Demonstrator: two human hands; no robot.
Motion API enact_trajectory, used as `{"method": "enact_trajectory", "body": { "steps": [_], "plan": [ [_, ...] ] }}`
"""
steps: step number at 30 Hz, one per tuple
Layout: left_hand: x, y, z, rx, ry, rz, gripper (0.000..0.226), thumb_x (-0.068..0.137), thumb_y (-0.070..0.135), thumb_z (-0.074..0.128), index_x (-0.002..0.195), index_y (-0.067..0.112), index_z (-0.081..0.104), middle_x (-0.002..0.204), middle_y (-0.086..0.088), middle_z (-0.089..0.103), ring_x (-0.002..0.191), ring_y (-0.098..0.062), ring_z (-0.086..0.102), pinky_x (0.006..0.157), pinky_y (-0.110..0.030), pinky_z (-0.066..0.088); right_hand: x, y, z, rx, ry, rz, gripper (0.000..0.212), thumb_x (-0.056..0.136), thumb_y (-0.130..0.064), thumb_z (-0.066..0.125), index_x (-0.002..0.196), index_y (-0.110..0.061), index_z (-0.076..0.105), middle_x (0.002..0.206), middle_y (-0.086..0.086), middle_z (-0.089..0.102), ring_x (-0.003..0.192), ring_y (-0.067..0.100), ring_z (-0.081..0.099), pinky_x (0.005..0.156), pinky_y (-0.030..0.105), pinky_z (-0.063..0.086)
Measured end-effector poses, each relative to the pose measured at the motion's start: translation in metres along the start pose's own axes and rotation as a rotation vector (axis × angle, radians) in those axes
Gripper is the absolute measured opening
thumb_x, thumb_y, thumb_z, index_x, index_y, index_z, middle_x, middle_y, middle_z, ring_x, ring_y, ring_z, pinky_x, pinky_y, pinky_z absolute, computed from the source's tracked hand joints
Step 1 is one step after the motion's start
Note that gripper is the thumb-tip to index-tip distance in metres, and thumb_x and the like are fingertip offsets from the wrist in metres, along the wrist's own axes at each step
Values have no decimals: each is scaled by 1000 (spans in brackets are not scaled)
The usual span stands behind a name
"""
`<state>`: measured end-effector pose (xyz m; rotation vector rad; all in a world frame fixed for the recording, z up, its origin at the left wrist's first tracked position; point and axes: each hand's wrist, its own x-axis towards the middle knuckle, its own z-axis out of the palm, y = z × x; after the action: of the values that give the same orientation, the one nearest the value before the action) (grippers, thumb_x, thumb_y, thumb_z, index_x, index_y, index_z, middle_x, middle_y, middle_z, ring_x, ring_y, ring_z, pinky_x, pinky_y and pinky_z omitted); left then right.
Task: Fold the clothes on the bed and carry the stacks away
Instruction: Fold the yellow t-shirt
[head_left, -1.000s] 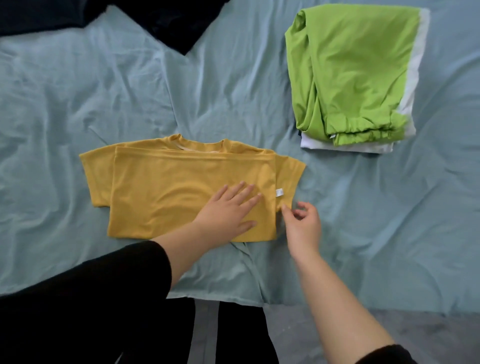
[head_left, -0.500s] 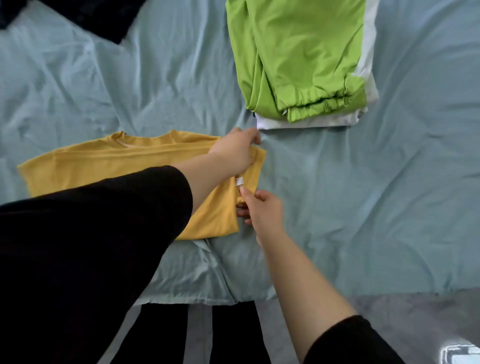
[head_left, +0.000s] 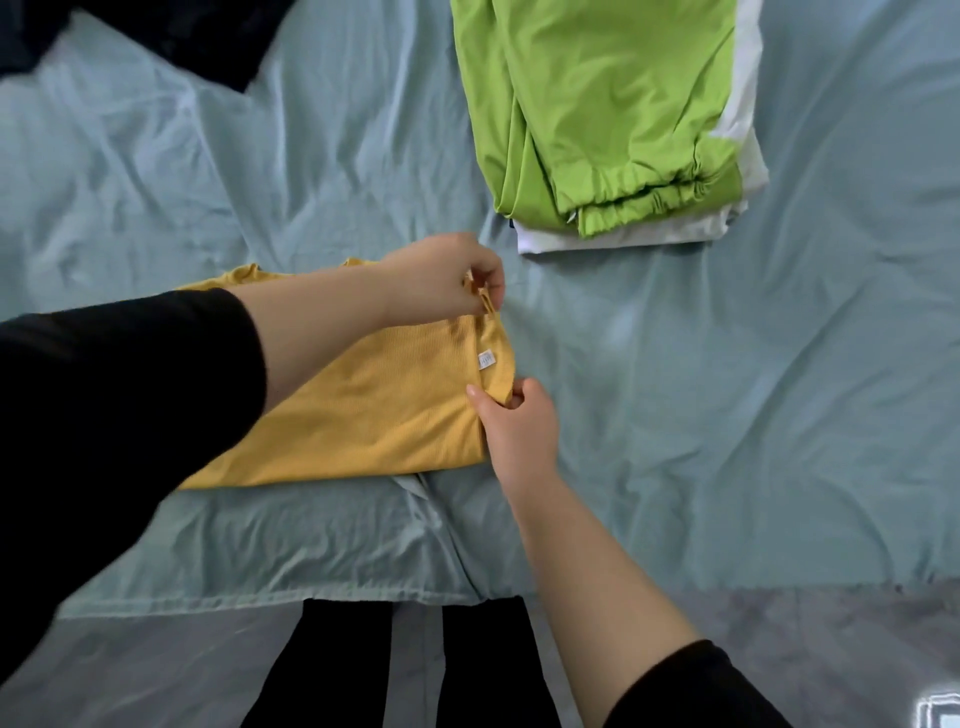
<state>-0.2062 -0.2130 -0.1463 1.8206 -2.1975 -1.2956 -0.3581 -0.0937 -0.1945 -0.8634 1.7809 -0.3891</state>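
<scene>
Wrinkled pale blue-green bed sheet (head_left: 727, 415) covers the bed.

Surroundings:
- Far side, right: one stack of two folded pieces, a green garment (head_left: 597, 104) on a white garment (head_left: 623, 236).
- Far side, left: one dark garment (head_left: 208, 31), unfolded and partly out of view.
- Near side: one yellow T-shirt (head_left: 363, 415), partly folded, lying on the sheet, well apart from the stack.

Obstruction: the left forearm and black sleeve (head_left: 104, 415) cross over the T-shirt and hide its left part.

Grip:
- Left hand (head_left: 441, 280): grip pressed together, pinching the T-shirt's right edge at the far corner.
- Right hand (head_left: 519, 426): grip pinching the same edge at the near end, just below one white label (head_left: 486, 359).
</scene>
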Motion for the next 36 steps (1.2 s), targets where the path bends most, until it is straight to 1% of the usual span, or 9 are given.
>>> {"method": "enact_trajectory", "body": {
  "steps": [3,6,10,15,19,21,24,30,36],
  "plan": [
    [-21,-20,-8,97,-41,-26,23,77,16,65,82,38,64,89,11,45,73,3,47,65,-26,41,2,1,1,22,11,-10,28,77,-36,76,78,-21,52,62,-12,44,53,3,43,48,14,36],
    [-35,-37,-8,172,-58,-76,23,80,16,62,82,39,63,95,13,46,76,0,48,59,-23,36,3,0,3,34,27,-8,25,78,-29,76,76,-20,53,62,-9,45,53,4,43,47,13,35],
    [-40,-48,3,252,-85,-115,24,86,18,56,90,39,66,108,11,50,98,-14,53,71,-29,39,1,-1,5,-38,58,-50,24,77,-25,76,83,-20,54,65,-9,49,60,9,48,59,26,38],
    [-49,-40,23,265,176,-64,24,83,22,52,95,35,69,107,6,56,106,-19,51,84,-33,39,-9,8,-4,-227,65,-415,29,87,-17,65,116,-20,62,102,-7,49,88,12,54,77,24,44],
    [-53,-36,43,164,129,-116,28,87,31,53,112,39,63,114,7,57,116,-22,47,97,-40,34,-7,21,-21,-383,26,-630,27,90,-8,61,115,-15,69,105,3,57,93,17,59,77,20,42],
    [-50,-37,45,34,137,-201,26,89,31,53,112,41,61,111,7,53,117,-21,45,101,-40,34,-6,25,-32,-509,-10,-707,29,87,-5,63,113,-15,71,108,6,61,94,22,62,77,25,46],
    [-49,-37,44,-46,144,-253,26,90,27,53,109,40,63,108,6,49,117,-22,46,101,-40,37,-7,20,-43,-622,-61,-701,31,86,-3,62,112,-14,72,114,7,62,100,27,62,80,35,52],
    [-81,-51,43,-260,175,-298,32,90,17,54,118,30,63,113,2,53,109,-17,53,96,-32,44,-17,-22,-27,-576,-13,-684,20,91,-9,57,105,-13,70,101,1,61,91,21,60,77,38,51],
    [-144,-105,48,-516,290,-511,27,91,14,54,115,23,63,106,4,60,96,-15,56,80,-21,39,-33,-58,53,-746,-314,-556,23,92,-19,54,113,-21,65,101,-3,60,90,18,58,73,29,44]
  ]
}}
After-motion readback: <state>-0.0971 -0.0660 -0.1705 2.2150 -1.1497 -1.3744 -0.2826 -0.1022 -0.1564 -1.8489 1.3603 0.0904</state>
